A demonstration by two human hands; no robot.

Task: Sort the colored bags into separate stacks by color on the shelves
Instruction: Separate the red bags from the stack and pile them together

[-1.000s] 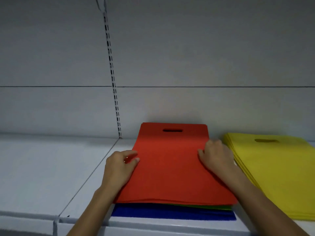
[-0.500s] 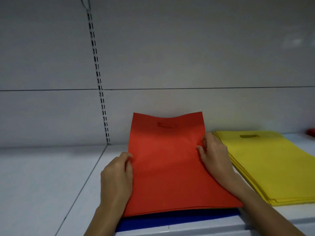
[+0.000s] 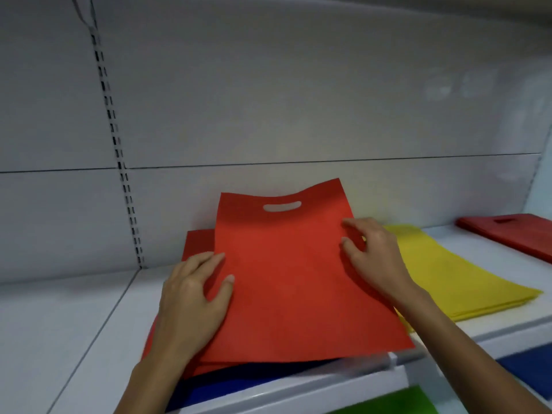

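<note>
red bag (image 3: 286,282) now higher — left hand (image 3: 191,303), right hand (image 3: 376,255) at edges

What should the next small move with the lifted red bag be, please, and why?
Probably carry the red bag rightward, over the yellow stack, to the red stack; the left hand and right hand hold its sides, its top raised off the pile.
</note>
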